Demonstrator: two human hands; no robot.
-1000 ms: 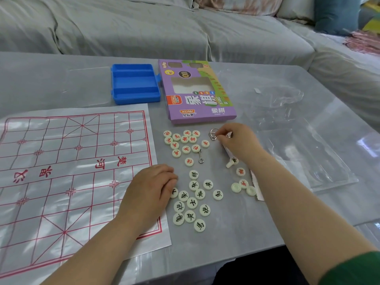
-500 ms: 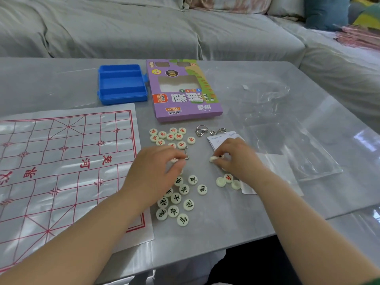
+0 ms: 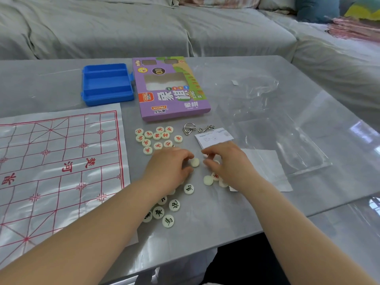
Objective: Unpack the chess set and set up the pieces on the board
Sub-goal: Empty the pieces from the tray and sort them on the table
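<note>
A plastic sheet board [image 3: 59,171] with red grid lines lies on the left of the grey table. Several round white pieces with red characters [image 3: 157,138] sit in a cluster right of it, and several with black characters [image 3: 168,210] lie nearer me. My left hand [image 3: 168,169] rests palm down over the middle pieces, its fingertips touching a blank-faced piece [image 3: 195,162]. My right hand [image 3: 228,161] hovers just right of that piece with fingers curled, above a few more pieces [image 3: 208,180]. Whether it pinches one is hidden.
An open blue plastic case [image 3: 107,84] and the purple game box [image 3: 172,89] lie at the back. Two metal ring puzzles [image 3: 197,128], a folded paper leaflet [image 3: 213,136], a white sheet [image 3: 267,171] and clear plastic bags [image 3: 277,130] lie to the right. A sofa stands behind the table.
My right hand came back from the metal rings to the loose pieces. My left hand moved up and right from the board's edge onto the pieces, and both hands closed in on one blank piece.
</note>
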